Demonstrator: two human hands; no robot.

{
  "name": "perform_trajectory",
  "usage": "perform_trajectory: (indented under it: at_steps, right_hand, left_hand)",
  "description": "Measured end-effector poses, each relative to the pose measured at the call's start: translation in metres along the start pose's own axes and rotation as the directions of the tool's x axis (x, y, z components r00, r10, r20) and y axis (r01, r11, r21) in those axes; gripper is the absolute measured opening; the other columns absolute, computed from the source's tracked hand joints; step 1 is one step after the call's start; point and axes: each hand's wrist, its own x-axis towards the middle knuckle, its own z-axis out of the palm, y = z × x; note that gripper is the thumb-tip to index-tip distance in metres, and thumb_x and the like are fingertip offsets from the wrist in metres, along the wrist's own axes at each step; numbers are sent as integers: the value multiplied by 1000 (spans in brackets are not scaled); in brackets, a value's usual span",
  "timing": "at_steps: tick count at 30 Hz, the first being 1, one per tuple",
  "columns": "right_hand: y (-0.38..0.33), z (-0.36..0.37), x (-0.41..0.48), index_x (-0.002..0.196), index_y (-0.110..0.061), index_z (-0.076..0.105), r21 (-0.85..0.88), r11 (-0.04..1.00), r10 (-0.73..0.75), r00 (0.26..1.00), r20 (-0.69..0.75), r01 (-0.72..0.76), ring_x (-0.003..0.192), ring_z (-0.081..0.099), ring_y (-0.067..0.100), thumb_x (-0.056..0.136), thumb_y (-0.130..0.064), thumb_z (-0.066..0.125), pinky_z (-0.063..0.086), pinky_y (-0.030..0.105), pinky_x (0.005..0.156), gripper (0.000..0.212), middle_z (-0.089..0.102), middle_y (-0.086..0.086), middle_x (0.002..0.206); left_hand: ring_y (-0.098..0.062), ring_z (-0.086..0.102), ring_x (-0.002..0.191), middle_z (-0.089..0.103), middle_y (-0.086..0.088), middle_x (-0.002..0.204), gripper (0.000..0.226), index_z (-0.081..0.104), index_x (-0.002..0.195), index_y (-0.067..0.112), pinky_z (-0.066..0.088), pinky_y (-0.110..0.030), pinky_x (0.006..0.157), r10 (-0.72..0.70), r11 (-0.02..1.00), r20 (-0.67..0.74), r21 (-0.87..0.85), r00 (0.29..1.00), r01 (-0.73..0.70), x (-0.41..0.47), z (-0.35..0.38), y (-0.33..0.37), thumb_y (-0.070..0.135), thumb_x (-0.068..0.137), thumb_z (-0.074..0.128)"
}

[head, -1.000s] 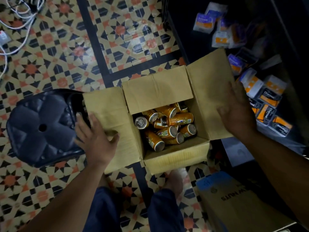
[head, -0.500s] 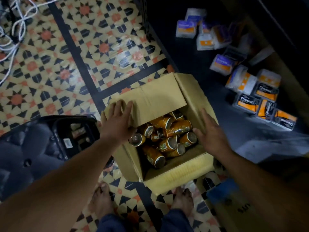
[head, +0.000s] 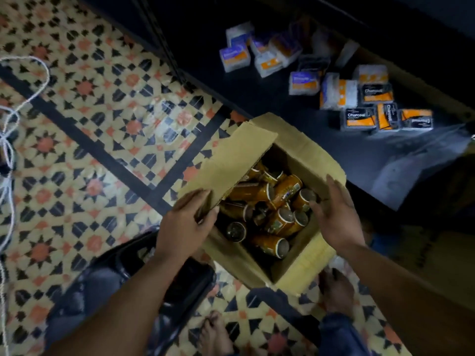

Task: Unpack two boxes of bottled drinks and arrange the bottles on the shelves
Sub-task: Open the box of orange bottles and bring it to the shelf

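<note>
Two bare hands are on the cardboard box (head: 303, 268), which sits open on the patterned tile floor (head: 102, 124) just beside the dark bottom shelf (head: 257, 104). From my feed, the left hand (head: 185, 222) has its fingers curled over the near corner of the far-side flap (head: 236, 160), thumb tucked against the edge, gripping it. The right hand (head: 336, 214) lies against the inside of the box's right wall with fingers fairly straight and the thumb reaching toward the bottle caps; it holds nothing. Inside, the orange bottles (head: 280, 196) lie jumbled on their sides, piled across one another. On the shelf I see scattered small packets (head: 357, 119), several labelled "Charcoal". A black padded stool (head: 108, 286) lies under my left forearm, touching the box's left side. A white cord (head: 10, 150) loops at the floor's left edge. Bare feet (head: 213, 335) stand near the box.
</note>
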Motion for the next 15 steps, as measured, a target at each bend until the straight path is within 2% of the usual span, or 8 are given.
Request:
perform_trajectory:
  at_steps: [3, 5, 8, 11, 14, 15]
  right_hand:
    - [-15, 10, -17, 163, -30, 17, 81, 996, 35, 997, -71, -29, 156, 19, 23, 102, -39, 59, 27, 46, 124, 74, 23, 2, 169]
    - [-23, 15, -26, 163, -29, 17, 130, 991, 51, 994, -94, -39, 155, 22, 22, 100, -42, 60, 27, 45, 124, 77, 26, 2, 168]
    - [-36, 19, -40, 163, -38, 11, 244, 967, 94, 992, -88, -70, 153, 26, 21, 99, -47, 60, 30, 47, 122, 81, 25, -2, 169]
    - [-40, 23, -53, 163, -40, 7, 313, 944, 133, 989, -71, -104, 151, 30, 20, 99, -46, 61, 32, 43, 118, 84, 21, -4, 169]
    - [-39, 25, -58, 162, -42, 7, 344, 932, 145, 988, -61, -115, 151, 31, 21, 98, -48, 61, 32, 43, 118, 84, 21, -6, 169]
    - [-40, 25, -58, 162, -42, 7, 355, 927, 146, 988, -56, -117, 151, 30, 20, 98, -49, 61, 32, 44, 119, 84, 22, -6, 169]
  left_hand:
    - [-17, 69, 106, 72, -5, 123, 41, 68, 131, 15, 53, -20, 89, 43, 998, 20, -52, 999, -41, 10, -21, 0, 37, 97, 66]
    - [-17, 68, 108, 69, -3, 129, 46, 60, 141, 21, 58, -28, 88, 69, 996, 51, -58, 996, -66, 18, -33, -2, 41, 100, 58]
    - [-28, 70, 104, 63, 0, 139, 54, 31, 157, 36, 60, -42, 79, 42, 999, 111, -18, 993, -40, 26, -47, -3, 43, 105, 44]
    - [-31, 66, 104, 61, -7, 134, 63, 8, 156, 49, 54, -39, 75, 107, 992, 114, 49, 988, -113, 27, -52, -6, 30, 107, 41]
    - [-23, 63, 88, 58, -9, 128, 76, 2, 155, 54, 58, -39, 65, 211, 971, 132, 84, 969, -223, 34, -53, -19, 15, 105, 43]
    - [-17, 58, 81, 57, -9, 124, 76, 3, 156, 52, 55, -34, 60, 210, 970, 144, 95, 967, -225, 38, -54, -22, 14, 104, 43]
